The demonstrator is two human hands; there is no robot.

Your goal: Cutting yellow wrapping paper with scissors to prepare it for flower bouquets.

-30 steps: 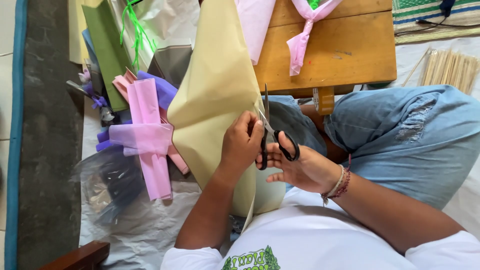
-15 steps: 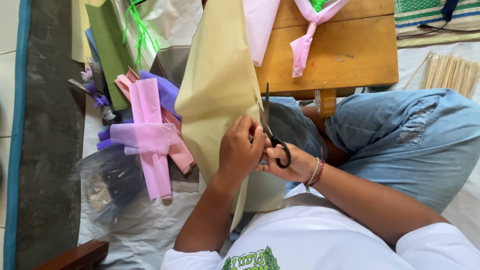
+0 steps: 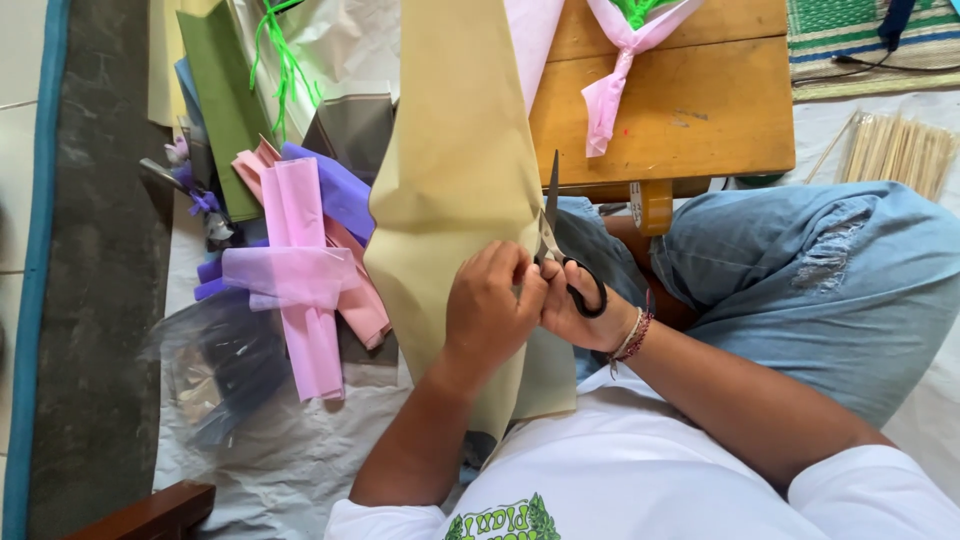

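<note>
Olive-tan wrapping paper (image 3: 450, 170), long and folded, draped from the top of the view down across the lap, its right edge lying along the near left corner of the low wooden table (image 3: 700, 110). Faded blue jeans (image 3: 830, 290), ripped at the knee, to the right beneath that table's near edge. White plastic sheet (image 3: 270, 470) spread over the floor on the left, carrying a heap of pink and purple papers (image 3: 300, 270) just beside the tan paper's left edge, with a dark green folded sheet (image 3: 225, 100) above the heap. Pink ribbon-like wrap (image 3: 620, 80) lying on the table near its far edge. Bundle of thin wooden sticks (image 3: 900, 150) on the floor beyond the table's right edge. Left hand (image 3: 490, 310) curled shut, pinching the tan paper's right edge. Right hand (image 3: 580, 315) touching the left, fingers closed through the black handles of scissors (image 3: 560, 250). Blades pointing up along the paper's edge, only narrowly parted.
</note>
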